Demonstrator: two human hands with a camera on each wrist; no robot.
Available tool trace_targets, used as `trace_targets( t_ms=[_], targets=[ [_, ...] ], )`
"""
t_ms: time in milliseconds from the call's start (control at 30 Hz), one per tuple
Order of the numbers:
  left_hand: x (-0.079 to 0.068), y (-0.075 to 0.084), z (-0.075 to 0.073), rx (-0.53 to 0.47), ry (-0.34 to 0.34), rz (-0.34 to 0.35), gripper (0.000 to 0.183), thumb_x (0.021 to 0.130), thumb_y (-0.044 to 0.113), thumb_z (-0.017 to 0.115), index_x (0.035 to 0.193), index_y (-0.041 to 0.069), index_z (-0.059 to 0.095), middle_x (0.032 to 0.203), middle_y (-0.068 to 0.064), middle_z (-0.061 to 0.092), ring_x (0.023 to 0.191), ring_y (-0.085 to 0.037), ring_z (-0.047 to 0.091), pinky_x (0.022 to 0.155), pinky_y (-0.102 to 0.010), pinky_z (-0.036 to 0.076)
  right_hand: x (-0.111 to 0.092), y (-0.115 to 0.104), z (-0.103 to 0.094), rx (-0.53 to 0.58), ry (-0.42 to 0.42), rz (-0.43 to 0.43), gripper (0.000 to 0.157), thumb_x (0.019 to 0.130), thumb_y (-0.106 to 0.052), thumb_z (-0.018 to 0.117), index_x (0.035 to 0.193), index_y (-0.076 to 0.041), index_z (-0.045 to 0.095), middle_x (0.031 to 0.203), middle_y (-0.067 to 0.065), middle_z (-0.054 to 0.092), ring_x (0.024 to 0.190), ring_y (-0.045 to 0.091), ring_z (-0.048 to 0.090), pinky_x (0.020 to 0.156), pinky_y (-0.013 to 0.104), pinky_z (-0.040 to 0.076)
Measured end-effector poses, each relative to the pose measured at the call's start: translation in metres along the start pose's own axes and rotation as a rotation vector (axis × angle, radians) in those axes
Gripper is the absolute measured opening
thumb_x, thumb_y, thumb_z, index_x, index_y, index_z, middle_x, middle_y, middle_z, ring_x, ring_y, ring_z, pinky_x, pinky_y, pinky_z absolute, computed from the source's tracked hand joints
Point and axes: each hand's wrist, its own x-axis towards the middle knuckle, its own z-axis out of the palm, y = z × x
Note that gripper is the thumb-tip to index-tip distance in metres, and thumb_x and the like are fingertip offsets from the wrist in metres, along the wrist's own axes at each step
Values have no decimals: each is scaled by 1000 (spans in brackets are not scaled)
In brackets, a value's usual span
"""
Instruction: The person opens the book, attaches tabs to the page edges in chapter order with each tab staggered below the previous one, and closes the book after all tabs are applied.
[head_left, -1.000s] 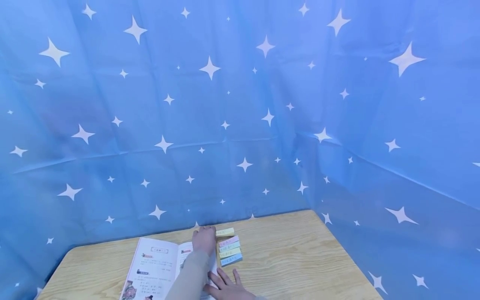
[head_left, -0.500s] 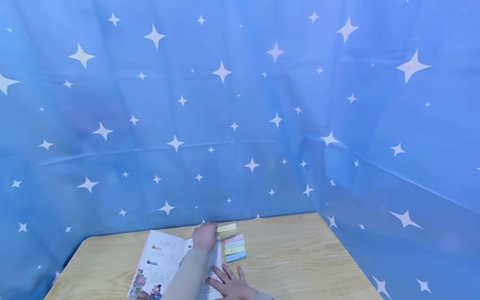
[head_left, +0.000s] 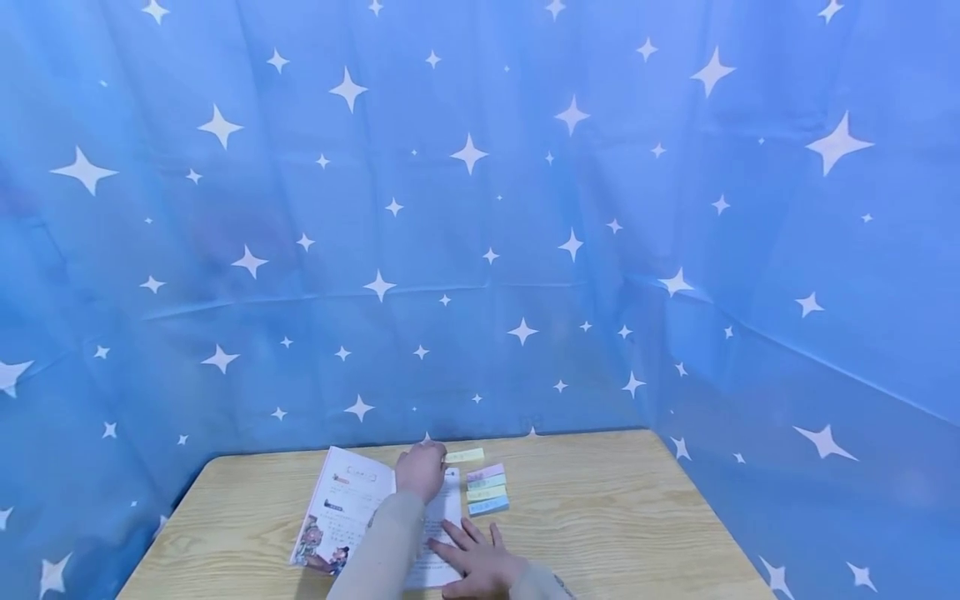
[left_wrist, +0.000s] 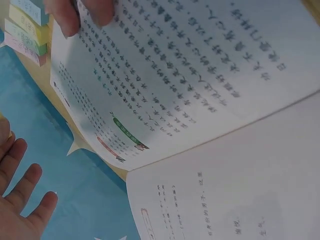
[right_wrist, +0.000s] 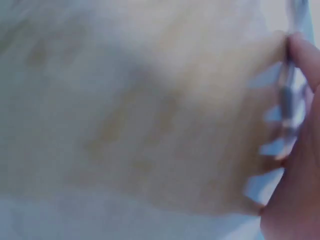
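An open book with printed text and coloured figures lies on the table. My left hand is over the top of its right page and pinches the left end of a yellow sticky note with writing on it. In the left wrist view, the other fingers of my left hand stick out past the page's top edge. My right hand rests with spread fingers on the lower right page; its fingers also appear on the print. The right wrist view is too blurred for detail.
Right of the book, pink, green, yellow and blue sticky notes lie in a row, one below another. The wooden table ends against a blue curtain with white stars, behind and at the right.
The head view has turned left, so everything sits further right in it. Left hand and yellow sticky note have shifted slightly left relative to the book. The right hand stays on the page.
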Motion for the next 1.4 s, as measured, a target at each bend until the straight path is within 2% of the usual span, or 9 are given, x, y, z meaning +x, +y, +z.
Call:
trace_targets(
  t_ms=[233, 433, 533, 700, 867, 1000, 1133, 1233, 1400],
  targets=[
    [-4, -3, -7, -8, 14, -9, 11, 85, 18, 74, 96, 17, 73, 94, -1, 70, 94, -25, 64, 83, -51, 52, -2, -13, -17, 49, -58, 65, 65, 89, -59, 56, 148, -45, 34, 161, -2, 18, 145, 36, 13, 104, 75, 13],
    [-6, -4, -16, -1, 21, 13, 12, 86, 21, 73, 97, 17, 74, 95, -2, 71, 93, -24, 64, 82, -48, 52, -4, -16, -23, -44, 35, 21, 61, 91, -53, 58, 147, -38, 39, 160, 4, 21, 143, 39, 20, 101, 72, 25],
    [-8, -4, -20, 8, 20, 17, 13, 86, 22, 73, 98, 17, 74, 95, -1, 70, 92, -23, 64, 81, -47, 53, -6, -18, -31, -90, 79, 18, 59, 93, -46, 58, 148, -31, 41, 158, 7, 24, 141, 39, 25, 106, 65, 28],
    [-9, -4, -24, 16, 15, 25, 14, 86, 23, 73, 99, 18, 73, 95, -1, 71, 91, -22, 64, 80, -45, 53, -10, -13, -51, 7, 164, 35, 54, 93, -35, 61, 143, -17, 50, 154, 18, 30, 139, 39, 30, 110, 52, 31],
    [-11, -3, -32, 8, 12, 20, 15, 86, 23, 73, 100, 17, 73, 95, -2, 70, 92, -23, 64, 79, -44, 54, -12, 2, -70, 96, 332, 20, 42, 93, -25, 63, 126, 0, 62, 138, 24, 50, 127, 42, 46, 104, 54, 38],
    [-11, -2, -39, 1, -2, 2, 16, 88, 24, 71, 103, 16, 72, 98, -2, 70, 95, -23, 63, 83, -47, 53, -15, 12, -85, 141, 455, 57, 37, 94, -21, 61, 120, 5, 63, 123, 21, 62, 117, 41, 54, 98, 54, 44],
    [-10, -3, -42, 1, -12, -12, 18, 90, 25, 70, 105, 17, 72, 102, -2, 69, 98, -23, 63, 87, -48, 52, -18, 15, -99, 238, 541, 99, 40, 95, -19, 59, 128, 5, 58, 125, 24, 59, 114, 42, 55, 93, 55, 47],
    [-10, -4, -40, 7, -11, -8, 19, 89, 25, 71, 106, 17, 72, 106, -2, 70, 100, -23, 63, 86, -46, 53, -17, 14, -106, 313, 564, 94, 45, 96, -16, 58, 136, 3, 51, 128, 27, 55, 113, 43, 55, 91, 54, 49],
    [-12, -7, -37, 5, 2, 26, 18, 88, 25, 72, 104, 17, 73, 106, -2, 70, 100, -22, 64, 82, -42, 54, -13, 8, -112, 364, 545, 91, 48, 97, -13, 57, 142, 0, 45, 131, 28, 52, 115, 43, 53, 91, 52, 50]
  ],
)
